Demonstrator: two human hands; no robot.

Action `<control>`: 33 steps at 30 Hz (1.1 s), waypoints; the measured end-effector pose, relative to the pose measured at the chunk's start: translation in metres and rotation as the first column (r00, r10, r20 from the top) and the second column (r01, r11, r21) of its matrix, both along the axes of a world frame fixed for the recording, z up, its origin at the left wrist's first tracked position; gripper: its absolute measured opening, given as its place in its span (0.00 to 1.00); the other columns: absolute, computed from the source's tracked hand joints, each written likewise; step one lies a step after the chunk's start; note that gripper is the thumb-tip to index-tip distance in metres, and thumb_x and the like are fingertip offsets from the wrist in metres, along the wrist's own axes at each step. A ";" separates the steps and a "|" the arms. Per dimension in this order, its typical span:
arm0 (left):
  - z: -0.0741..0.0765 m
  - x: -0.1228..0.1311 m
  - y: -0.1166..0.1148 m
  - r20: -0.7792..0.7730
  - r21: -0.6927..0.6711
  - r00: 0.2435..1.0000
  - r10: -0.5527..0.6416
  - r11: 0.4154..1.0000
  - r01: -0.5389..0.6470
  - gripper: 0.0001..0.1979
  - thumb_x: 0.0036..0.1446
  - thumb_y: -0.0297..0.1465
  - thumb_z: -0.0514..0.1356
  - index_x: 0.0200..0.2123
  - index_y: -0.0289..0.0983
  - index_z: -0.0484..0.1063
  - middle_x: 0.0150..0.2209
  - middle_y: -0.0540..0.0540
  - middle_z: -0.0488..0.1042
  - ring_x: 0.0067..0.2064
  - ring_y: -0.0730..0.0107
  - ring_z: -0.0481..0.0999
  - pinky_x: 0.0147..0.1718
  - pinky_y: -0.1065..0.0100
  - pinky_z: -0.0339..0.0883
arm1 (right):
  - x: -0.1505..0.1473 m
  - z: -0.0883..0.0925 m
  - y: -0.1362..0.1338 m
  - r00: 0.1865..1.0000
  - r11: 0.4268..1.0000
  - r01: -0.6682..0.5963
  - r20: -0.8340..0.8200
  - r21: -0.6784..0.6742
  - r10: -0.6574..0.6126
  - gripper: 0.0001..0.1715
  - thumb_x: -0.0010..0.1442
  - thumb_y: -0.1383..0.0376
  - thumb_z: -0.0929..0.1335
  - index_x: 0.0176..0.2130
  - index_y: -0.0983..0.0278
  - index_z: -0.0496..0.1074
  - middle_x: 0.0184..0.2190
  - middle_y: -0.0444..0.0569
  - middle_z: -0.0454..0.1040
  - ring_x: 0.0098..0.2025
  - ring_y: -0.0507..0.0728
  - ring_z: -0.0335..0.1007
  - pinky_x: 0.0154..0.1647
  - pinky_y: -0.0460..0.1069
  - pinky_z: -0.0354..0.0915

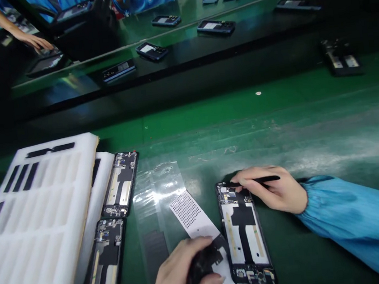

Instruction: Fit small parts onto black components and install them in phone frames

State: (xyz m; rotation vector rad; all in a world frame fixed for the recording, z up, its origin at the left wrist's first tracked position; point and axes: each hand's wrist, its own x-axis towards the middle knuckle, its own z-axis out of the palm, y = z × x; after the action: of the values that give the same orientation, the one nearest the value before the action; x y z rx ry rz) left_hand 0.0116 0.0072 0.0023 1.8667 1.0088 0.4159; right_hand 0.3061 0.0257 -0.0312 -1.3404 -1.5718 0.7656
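Near the front edge of the green worktop [275, 124], the left hand [181, 274] was closed, its fingers wrapped around a dark, blurred piece [202, 265] too hidden to name. That piece sat over the lower end of a long white paper strip [192, 218] printed with a block of tiny dots. A clear plastic film [158, 199] lay under and beside the strip.

To the right, the right hand [269, 190], in a blue sleeve [354, 228], was curled in a pinch around a slim black tool [261, 180]. Its tip reached over the top end of a phone mid-frame [244, 233], and the fingers rested against that end. The frame lay flat on the worktop, just beside the strip, showing black tape, pale panels and small circuit boards at both ends.

Toward the left edge, two more phone mid-frames [119, 185] lay end to end alongside a stack of white foam trays [38, 221] with moulded slots.

Beyond a dark rail, phones [216, 26] lay spaced along a lower green surface, and a co-worker's hand [31, 41] reached down at the far left.
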 end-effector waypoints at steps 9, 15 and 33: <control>0.003 0.032 -0.016 -0.268 0.388 0.898 -0.348 0.815 0.432 0.31 0.49 0.17 0.51 0.58 0.35 0.68 0.46 0.37 0.70 0.41 0.59 0.76 0.34 0.61 0.77 | 0.055 -0.004 0.043 0.738 0.858 0.408 -0.441 -0.311 -0.511 0.23 0.63 0.45 0.66 0.40 0.63 0.71 0.25 0.49 0.77 0.25 0.55 0.77 0.25 0.48 0.69; -0.001 0.037 -0.027 -0.294 0.257 0.883 -0.366 0.859 0.442 0.28 0.55 0.18 0.50 0.58 0.39 0.67 0.45 0.40 0.66 0.38 0.64 0.74 0.34 0.64 0.76 | 0.056 0.001 0.037 0.752 0.870 0.320 -0.458 -0.375 -0.474 0.19 0.65 0.52 0.65 0.41 0.66 0.72 0.22 0.48 0.76 0.23 0.54 0.75 0.24 0.47 0.68; -0.018 0.037 -0.032 -0.222 0.329 0.905 -0.364 0.846 0.421 0.23 0.63 0.23 0.53 0.61 0.39 0.67 0.40 0.42 0.65 0.35 0.69 0.73 0.30 0.69 0.72 | -0.020 0.045 -0.062 0.613 0.759 -0.176 0.533 -0.627 0.583 0.13 0.56 0.53 0.76 0.31 0.61 0.81 0.25 0.52 0.80 0.29 0.66 0.80 0.25 0.51 0.65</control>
State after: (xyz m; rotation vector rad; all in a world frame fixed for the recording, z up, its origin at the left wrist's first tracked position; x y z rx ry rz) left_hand 0.0489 -0.0251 -0.0161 2.4158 0.6386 0.2268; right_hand 0.2864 -0.0364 0.0142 -1.8503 -2.4784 1.0840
